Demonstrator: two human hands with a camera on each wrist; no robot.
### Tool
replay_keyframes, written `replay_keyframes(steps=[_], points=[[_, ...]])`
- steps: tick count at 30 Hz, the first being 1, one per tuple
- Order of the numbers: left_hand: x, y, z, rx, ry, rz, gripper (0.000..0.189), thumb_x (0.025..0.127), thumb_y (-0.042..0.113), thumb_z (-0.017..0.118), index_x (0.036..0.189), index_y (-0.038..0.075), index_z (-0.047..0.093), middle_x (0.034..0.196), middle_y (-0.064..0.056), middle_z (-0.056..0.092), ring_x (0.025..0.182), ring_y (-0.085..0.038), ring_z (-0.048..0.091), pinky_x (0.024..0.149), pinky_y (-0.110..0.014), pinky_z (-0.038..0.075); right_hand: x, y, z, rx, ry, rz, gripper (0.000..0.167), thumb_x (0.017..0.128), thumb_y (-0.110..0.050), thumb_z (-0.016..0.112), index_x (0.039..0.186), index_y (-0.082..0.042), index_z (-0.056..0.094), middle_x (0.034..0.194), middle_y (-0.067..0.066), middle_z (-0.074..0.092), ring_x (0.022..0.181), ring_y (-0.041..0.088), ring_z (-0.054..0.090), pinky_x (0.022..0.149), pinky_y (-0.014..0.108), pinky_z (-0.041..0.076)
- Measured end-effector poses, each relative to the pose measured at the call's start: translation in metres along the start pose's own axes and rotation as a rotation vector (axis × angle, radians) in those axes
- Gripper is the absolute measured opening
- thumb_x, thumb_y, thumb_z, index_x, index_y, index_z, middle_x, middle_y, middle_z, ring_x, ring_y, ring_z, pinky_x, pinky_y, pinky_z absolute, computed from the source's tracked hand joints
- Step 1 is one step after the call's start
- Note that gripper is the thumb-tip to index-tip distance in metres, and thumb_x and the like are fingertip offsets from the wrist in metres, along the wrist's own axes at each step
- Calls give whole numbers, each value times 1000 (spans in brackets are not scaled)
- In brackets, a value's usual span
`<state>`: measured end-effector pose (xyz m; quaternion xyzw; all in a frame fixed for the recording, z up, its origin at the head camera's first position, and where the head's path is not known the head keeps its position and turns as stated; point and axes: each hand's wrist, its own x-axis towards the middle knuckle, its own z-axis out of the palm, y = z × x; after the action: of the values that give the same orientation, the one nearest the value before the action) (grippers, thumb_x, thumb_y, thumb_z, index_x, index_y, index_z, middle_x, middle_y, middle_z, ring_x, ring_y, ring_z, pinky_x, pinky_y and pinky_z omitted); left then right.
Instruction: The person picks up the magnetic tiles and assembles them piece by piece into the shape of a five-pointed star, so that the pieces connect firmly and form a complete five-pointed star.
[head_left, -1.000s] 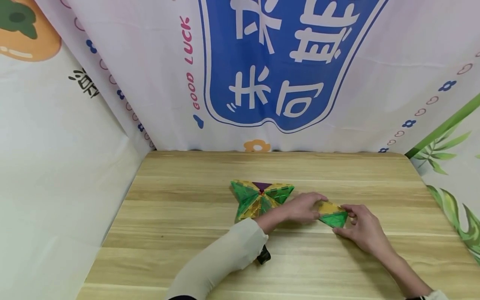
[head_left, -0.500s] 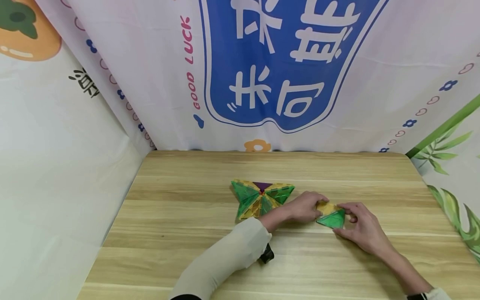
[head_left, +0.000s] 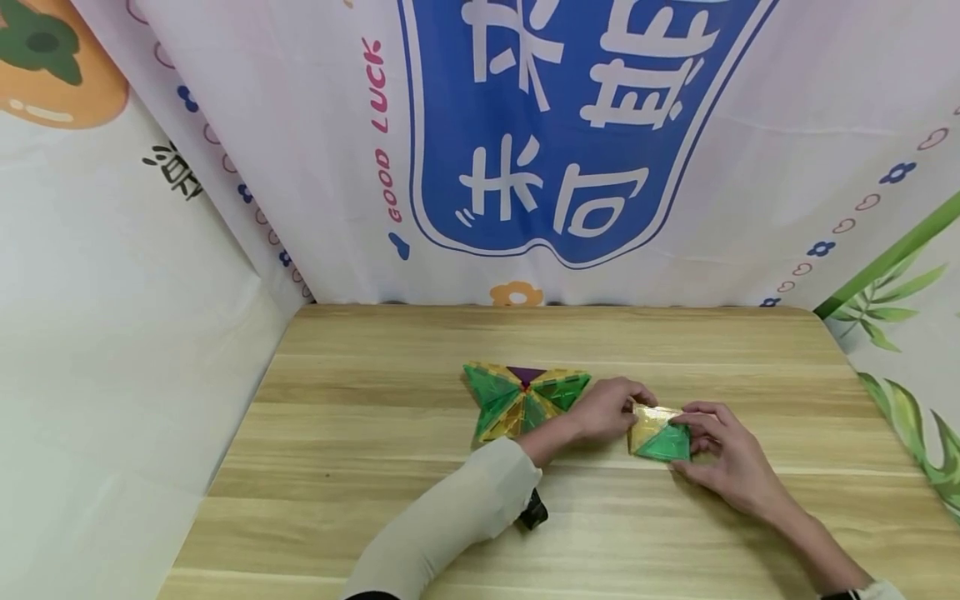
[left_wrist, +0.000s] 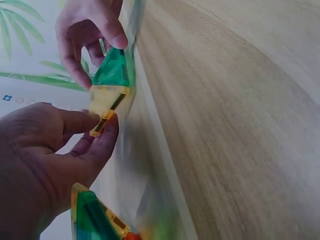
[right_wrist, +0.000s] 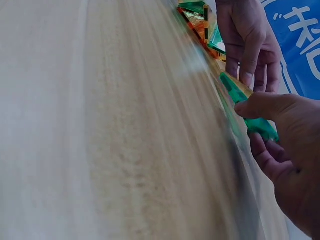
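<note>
In the head view my left hand (head_left: 609, 408) pinches a yellow see-through triangular magnetic tile (head_left: 645, 422) at its left edge. A green triangular magnetic tile (head_left: 666, 445) adjoins it along a slanting seam, so the pair has a nearly square outline. My right hand (head_left: 726, 457) grips the green tile from the right. In the left wrist view, the left thumb and fingertips close on a corner of the yellow tile (left_wrist: 103, 98). The right wrist view has the right thumb on the face of the green tile (right_wrist: 233, 91), with fingers behind it.
Left of the hands, a star-like build of green and yellow magnetic tiles (head_left: 491, 390) with a purple piece (head_left: 527, 374) stands on the wooden table (head_left: 360, 483); the left forearm passes close in front. A printed curtain (head_left: 337, 167) hangs behind the table's back edge.
The joined tiles have turned between the hands, their seam going from nearly level to slanting. Both hands keep hold and have shifted only slightly; the star-like build stays in place.
</note>
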<state>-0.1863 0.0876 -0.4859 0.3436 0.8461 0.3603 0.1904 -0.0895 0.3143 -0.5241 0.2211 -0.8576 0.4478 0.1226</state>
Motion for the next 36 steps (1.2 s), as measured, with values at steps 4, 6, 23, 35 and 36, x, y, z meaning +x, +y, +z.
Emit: replay_keyframes(steps=[4, 6, 23, 35, 36], points=[[-7, 3, -3, -133, 47, -47, 34, 100, -6, 64, 126, 13, 75, 126, 2, 74, 108, -6, 68, 88, -13, 53, 3, -2, -7, 77, -11, 10, 66, 61, 28, 87, 121, 10, 69, 134, 26, 55, 103, 2, 65, 80, 16, 58], [-10, 5, -6, -198, 65, -63, 31, 101, -6, 64, 123, 13, 76, 124, 3, 74, 105, -5, 68, 85, -14, 53, 5, -3, -11, 108, -22, 29, 62, 63, 28, 85, 121, 11, 69, 134, 20, 57, 106, 1, 65, 84, 16, 58], [-53, 2, -46, -365, 143, -88, 20, 101, 3, 70, 116, 11, 80, 117, 1, 76, 87, -2, 68, 67, -20, 55, 50, -21, -16, 310, -211, 174, 39, 89, 10, 79, 127, 9, 68, 135, -2, 61, 122, -3, 63, 99, 19, 54], [-83, -22, -84, -421, 204, -111, 20, 102, 3, 68, 118, 10, 79, 122, -4, 73, 92, -15, 69, 87, -51, 62, 107, -30, 14, 393, -302, 156, 37, 91, 4, 80, 126, 6, 70, 135, 26, 60, 118, 6, 67, 96, 22, 57], [-84, -25, -88, -427, 212, -114, 20, 101, 2, 68, 118, 10, 78, 122, -5, 73, 92, -15, 69, 88, -52, 62, 113, -32, 17, 397, -305, 153, 36, 91, 4, 80, 126, 5, 70, 134, 26, 61, 117, 7, 67, 95, 22, 58]])
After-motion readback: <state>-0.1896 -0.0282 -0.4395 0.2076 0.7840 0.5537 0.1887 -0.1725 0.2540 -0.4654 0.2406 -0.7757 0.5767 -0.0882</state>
